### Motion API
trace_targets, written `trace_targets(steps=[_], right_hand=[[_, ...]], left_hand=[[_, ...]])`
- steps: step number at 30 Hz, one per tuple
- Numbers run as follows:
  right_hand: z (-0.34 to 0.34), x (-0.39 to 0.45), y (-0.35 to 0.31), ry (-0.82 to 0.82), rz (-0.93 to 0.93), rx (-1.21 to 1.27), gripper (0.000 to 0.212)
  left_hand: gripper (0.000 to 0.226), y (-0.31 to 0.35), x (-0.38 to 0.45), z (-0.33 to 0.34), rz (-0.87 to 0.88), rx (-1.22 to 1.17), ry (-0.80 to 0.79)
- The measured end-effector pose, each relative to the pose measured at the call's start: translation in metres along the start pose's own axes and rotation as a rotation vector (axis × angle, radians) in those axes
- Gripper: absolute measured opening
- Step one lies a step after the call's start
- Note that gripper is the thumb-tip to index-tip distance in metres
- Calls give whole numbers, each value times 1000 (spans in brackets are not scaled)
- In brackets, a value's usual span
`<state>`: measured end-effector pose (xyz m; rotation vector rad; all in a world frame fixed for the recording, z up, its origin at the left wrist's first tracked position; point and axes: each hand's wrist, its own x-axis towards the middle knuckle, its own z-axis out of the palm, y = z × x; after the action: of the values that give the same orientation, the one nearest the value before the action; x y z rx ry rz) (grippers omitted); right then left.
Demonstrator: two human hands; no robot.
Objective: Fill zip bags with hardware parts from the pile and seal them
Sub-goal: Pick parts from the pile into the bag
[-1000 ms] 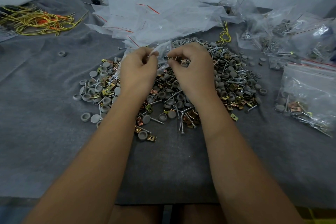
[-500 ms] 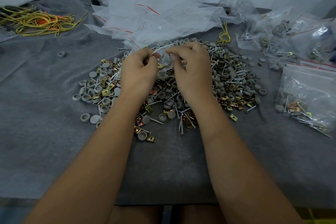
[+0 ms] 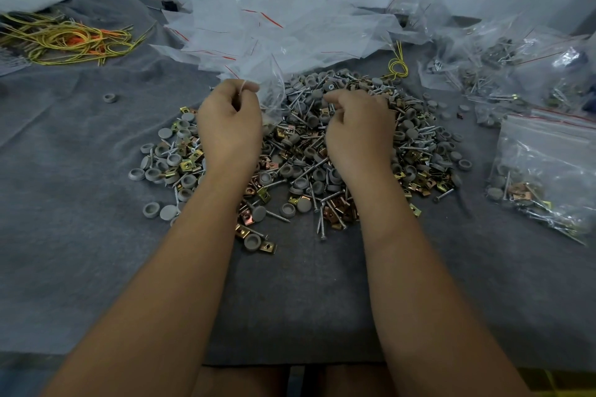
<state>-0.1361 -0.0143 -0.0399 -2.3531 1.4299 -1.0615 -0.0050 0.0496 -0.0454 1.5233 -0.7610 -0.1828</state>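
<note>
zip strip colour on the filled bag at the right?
Red, a thin line across the top of the filled bag. The head view, the only one, shows it.

Both forearms are bare from the lower frame edge up to the wrists, with no sleeves showing. The left hand and right hand are bare too: no gloves, rings, watch or wristband visible.

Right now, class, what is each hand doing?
Left hand: pinching the clear bag.
Right hand: fingers curled over the pile; whether it holds anything cannot be told.
</note>
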Motion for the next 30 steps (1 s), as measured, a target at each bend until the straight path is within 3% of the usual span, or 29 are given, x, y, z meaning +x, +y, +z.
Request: trace_targets(steps=[5, 13, 18, 21, 26, 30], right_hand=[[7, -4, 5, -209, -68, -274, 42], [7, -4, 1, -188, -50, -349, 46], [7, -4, 2, -114, -60, -301, 34], [9, -4, 0, -85, -156, -219, 33], [15, -8, -5, -187, -378, -215, 34], [16, -10, -3, -247, -398, -240, 35]], left_hand=[[24, -1, 0, 0, -2, 1, -10], [24, 1, -1, 0, -14, 14, -25], [24, 1, -1, -1, -13, 8, -16], [23, 0, 0, 0, -18, 15, -9], [24, -1, 2, -2, -13, 11, 21], [23, -2, 2, -1, -9, 16, 21]])
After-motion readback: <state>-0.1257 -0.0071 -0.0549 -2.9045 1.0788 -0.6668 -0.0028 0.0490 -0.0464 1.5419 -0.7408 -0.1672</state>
